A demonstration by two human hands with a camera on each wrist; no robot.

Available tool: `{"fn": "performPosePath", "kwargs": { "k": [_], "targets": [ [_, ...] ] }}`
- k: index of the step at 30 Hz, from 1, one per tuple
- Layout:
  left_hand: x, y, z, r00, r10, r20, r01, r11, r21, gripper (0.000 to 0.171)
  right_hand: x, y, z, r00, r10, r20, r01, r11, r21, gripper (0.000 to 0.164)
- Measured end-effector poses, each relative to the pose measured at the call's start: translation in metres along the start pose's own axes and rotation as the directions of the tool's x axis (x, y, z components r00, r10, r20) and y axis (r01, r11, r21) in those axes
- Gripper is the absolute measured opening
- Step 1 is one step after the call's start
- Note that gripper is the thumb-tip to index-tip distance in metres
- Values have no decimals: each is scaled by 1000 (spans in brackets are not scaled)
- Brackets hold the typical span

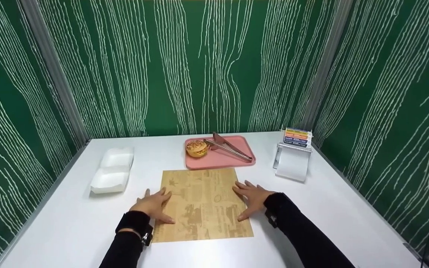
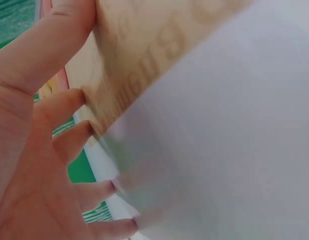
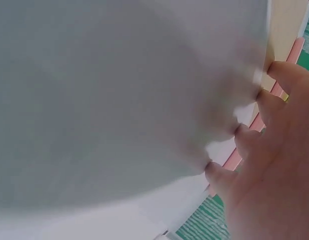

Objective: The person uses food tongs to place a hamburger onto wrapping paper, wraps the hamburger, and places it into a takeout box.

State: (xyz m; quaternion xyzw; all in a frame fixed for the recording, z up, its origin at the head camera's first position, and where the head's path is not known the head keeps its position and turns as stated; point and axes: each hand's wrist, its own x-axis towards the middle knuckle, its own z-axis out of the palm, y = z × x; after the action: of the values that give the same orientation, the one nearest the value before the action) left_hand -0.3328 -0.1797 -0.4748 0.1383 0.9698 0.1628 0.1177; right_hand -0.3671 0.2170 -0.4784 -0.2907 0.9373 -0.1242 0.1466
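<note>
Leftmost on the surface (image 1: 62,223) is an open white box (image 1: 107,189); then my left hand (image 1: 154,206), fingers spread wide, gripping nothing, rests at the left edge of the brown printed paper (image 1: 203,201). That sheet lies between my hands, just short of the pink tray (image 1: 199,163). My right hand (image 1: 253,196), equally splayed and holding nothing, touches its right edge. I judge this step as settling the sheet flat; the next move calls for lifting my fingers without dragging it.
</note>
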Motion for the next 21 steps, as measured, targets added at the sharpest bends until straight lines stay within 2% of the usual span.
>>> {"fn": "performPosePath", "kwargs": {
  "k": [7, 12, 21],
  "targets": [
    [-3, 4, 3, 1000, -27, -8, 27, 999, -28, 111, 2, 8, 3, 1000, -19, 4, 19, 1000, 15, 118],
    [-3, 4, 3, 1000, -24, -3, 24, 999, -24, 111, 3, 14, 6, 999, -49, -8, 49, 999, 21, 119],
    [-1, 3, 2, 1000, -18, 11, 18, 1000, -24, 111, -3, 9, 3, 999, -49, -11, 50, 998, 41, 115]
  ]
}}
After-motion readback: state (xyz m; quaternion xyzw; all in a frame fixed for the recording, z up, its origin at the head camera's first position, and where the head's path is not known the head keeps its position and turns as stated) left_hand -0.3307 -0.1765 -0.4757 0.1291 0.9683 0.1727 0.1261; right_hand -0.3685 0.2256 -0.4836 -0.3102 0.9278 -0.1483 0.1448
